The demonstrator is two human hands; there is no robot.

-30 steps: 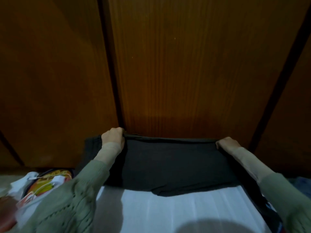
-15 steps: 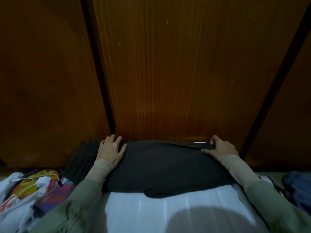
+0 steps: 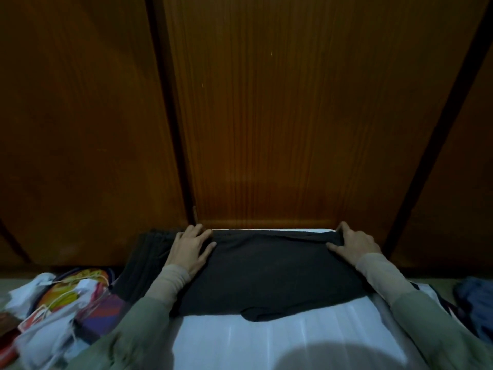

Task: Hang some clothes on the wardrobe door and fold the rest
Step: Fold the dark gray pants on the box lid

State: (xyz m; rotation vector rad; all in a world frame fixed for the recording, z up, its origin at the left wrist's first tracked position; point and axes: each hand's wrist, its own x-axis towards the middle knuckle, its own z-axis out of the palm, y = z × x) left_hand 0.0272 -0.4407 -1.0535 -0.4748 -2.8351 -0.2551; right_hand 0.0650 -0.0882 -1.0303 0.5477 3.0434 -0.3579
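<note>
Before dark wooden wardrobe doors (image 3: 280,116), a folded dark garment (image 3: 266,273) lies on a white striped surface (image 3: 280,340), the left hand (image 3: 190,249) pressing flat with fingers spread on its far left corner, the right hand (image 3: 356,243) resting open-fingered on the far right corner.

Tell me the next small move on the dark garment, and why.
Probably sweep both palms outward to smooth it: the left hand and right hand lie flat on the dark garment, whose near edge looks uneven on the white surface.
</note>
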